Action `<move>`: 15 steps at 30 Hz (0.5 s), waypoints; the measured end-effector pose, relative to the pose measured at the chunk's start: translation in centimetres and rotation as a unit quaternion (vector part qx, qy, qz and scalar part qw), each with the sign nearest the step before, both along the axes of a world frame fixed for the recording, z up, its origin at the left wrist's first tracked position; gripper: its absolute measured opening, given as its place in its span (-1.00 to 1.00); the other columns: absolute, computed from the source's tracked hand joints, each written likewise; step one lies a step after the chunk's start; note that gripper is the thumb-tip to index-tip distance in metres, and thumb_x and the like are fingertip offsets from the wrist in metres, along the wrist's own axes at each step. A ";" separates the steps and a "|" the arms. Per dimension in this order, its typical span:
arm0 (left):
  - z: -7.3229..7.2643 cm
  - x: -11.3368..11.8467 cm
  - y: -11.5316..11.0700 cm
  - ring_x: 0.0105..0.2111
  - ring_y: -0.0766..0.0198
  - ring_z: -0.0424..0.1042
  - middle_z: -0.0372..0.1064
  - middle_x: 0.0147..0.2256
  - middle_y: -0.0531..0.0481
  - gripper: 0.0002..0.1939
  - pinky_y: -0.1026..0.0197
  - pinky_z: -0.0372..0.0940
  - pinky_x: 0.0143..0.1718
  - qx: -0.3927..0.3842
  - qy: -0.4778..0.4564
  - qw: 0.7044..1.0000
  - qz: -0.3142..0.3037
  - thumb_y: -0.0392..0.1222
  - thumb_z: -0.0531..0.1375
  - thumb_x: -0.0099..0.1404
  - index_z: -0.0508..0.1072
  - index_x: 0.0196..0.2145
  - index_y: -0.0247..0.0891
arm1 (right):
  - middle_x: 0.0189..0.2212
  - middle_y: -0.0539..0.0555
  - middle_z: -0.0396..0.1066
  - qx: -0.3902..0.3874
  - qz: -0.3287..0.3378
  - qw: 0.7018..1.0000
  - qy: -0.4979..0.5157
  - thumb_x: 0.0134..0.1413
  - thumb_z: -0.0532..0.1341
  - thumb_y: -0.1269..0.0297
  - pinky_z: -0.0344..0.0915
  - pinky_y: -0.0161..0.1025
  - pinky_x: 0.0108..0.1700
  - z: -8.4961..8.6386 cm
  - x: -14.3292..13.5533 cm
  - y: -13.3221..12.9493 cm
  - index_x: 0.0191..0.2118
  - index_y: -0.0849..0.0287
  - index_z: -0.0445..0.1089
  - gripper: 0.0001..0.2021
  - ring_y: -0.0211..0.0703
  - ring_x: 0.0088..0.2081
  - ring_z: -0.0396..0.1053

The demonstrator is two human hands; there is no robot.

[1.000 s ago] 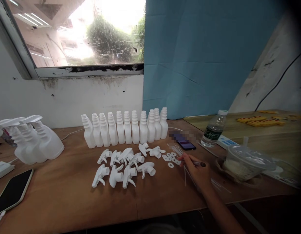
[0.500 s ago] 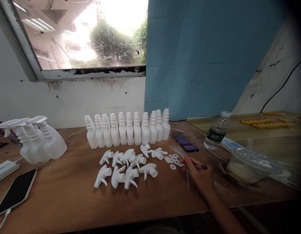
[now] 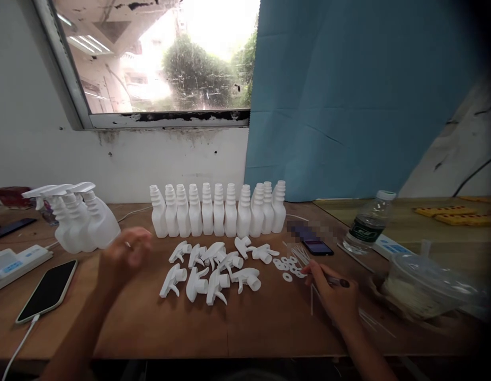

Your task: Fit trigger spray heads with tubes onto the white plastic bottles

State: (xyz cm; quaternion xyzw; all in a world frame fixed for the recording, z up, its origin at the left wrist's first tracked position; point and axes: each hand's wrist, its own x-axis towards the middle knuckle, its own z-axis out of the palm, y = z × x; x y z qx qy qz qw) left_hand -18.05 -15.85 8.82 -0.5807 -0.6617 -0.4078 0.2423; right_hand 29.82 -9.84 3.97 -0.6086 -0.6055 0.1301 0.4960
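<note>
My right hand is closed around a dark brown pen-like stick, its fingertips down beside the small white rings. Thin white tubes lie just beyond those fingers. My left hand is raised over the table, smeared by motion, in front of the assembled white spray bottles; its finger pose is unclear. Between the hands, several white trigger spray heads lie loose. Behind them stands a row of open-necked white bottles.
At left are a phone on a cable and a power strip. To the right stand a water bottle and a clear lidded bowl. Another phone lies behind the tubes. More thin tubes rest near my right wrist.
My left hand has come into view from the lower left. The view has shifted slightly left. My right hand stays beside the white rings, still holding the brown stick.
</note>
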 end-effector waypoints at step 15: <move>-2.9 -9.7 3.3 -0.04 -0.47 0.36 0.17 0.07 -0.56 -0.24 -0.30 0.28 -0.18 -0.080 -0.209 0.937 0.270 0.08 0.22 0.17 0.12 0.15 -0.50 | -0.68 0.02 0.37 -0.003 0.012 1.000 0.000 0.16 0.10 -0.06 0.24 -0.22 -0.36 -0.2 -0.1 0.1 -0.50 0.15 0.45 -0.57 -0.12 -0.53 0.37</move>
